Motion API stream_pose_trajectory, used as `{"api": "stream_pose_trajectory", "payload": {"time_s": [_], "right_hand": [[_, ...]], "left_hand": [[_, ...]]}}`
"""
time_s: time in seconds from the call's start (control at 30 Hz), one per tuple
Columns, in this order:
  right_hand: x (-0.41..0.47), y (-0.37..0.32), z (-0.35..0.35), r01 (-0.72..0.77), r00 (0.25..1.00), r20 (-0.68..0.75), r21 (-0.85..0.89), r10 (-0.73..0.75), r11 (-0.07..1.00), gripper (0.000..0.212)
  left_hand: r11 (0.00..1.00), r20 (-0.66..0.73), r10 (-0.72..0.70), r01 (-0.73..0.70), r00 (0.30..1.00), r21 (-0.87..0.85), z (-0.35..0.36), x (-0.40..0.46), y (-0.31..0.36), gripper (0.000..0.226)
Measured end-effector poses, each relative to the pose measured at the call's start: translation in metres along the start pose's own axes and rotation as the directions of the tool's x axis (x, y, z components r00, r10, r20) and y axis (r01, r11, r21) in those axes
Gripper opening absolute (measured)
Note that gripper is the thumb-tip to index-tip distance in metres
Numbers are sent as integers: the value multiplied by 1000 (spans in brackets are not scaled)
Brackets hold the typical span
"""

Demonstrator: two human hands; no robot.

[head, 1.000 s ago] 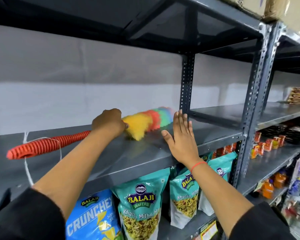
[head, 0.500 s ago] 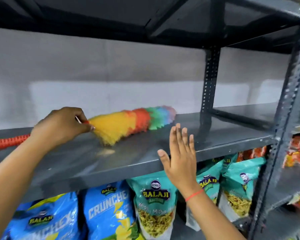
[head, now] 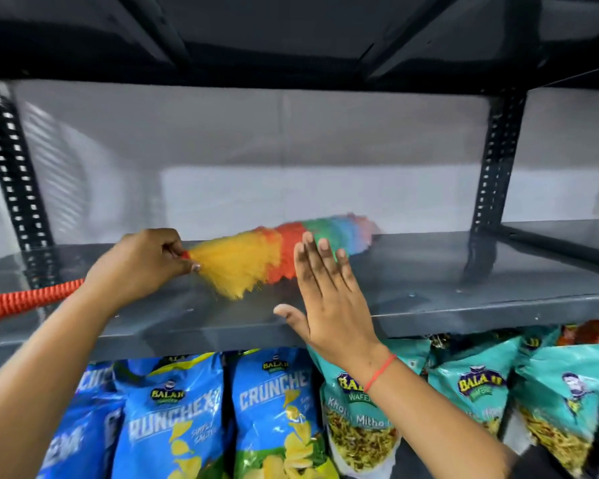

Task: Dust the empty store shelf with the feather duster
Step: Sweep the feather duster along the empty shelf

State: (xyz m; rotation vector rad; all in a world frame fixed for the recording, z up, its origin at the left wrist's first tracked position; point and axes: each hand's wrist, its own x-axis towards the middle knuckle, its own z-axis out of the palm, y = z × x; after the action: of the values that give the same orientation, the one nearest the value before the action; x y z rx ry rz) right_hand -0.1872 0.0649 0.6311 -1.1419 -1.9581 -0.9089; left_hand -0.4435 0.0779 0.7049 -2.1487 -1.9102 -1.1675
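Note:
A grey metal shelf runs across the view with nothing stored on it. On it lies the feather duster, its head banded yellow, red, green, blue and pink, its ribbed red handle sticking out to the left. My left hand is shut on the duster where the handle meets the yellow fibres. My right hand is flat and open, fingers together, held at the shelf's front edge just in front of the red and green bands; it holds nothing.
Perforated dark uprights stand at the left and right. Another dark shelf hangs close overhead. Below, blue chip bags and teal snack bags fill the lower shelf. A white wall backs the rack.
The view has shifted left along the rack. The duster in my left hand swept leftward over the shelf, and my open right hand followed beside it.

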Motion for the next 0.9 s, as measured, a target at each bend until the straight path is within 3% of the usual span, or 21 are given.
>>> {"api": "stream_pose_trajectory", "payload": {"time_s": [0.1, 0.17, 0.23, 0.33, 0.47, 0.6, 0.7, 0.83, 0.9], "right_hand": [[8, -23, 2, 118, 993, -6, -12, -118, 993, 80], [9, -38, 7, 175, 984, 56, -66, -171, 982, 80], [8, -43, 10, 179, 978, 128, -108, -165, 978, 79], [8, -42, 11, 162, 980, 132, -100, -149, 982, 79], [8, -42, 11, 158, 978, 147, -80, -145, 984, 80], [18, -57, 9, 200, 972, 137, -34, -193, 979, 80], [37, -84, 10, 286, 947, 168, -49, -275, 957, 80], [49, -102, 19, 287, 936, 204, 36, -288, 957, 86], [50, -104, 21, 278, 941, 186, 44, -281, 960, 86]], "left_hand": [[981, 183, 24, 12, 983, -191, -8, -4, -11, 22], [988, 306, 20, 28, 952, -154, -10, -9, -19, 17], [998, 329, -30, 45, 944, -39, -10, -10, -26, 17], [993, 242, -104, 87, 965, 77, -9, -9, -28, 20], [969, -31, -71, 76, 997, 236, -12, -5, -15, 21], [994, 62, -58, 51, 996, 99, -12, -13, -16, 22], [989, 110, -76, 61, 991, 138, -8, -20, -25, 29], [946, -30, -149, 152, 988, 288, -12, -26, -40, 11], [923, -157, -146, 192, 977, 334, -19, -29, -45, 16]]}}
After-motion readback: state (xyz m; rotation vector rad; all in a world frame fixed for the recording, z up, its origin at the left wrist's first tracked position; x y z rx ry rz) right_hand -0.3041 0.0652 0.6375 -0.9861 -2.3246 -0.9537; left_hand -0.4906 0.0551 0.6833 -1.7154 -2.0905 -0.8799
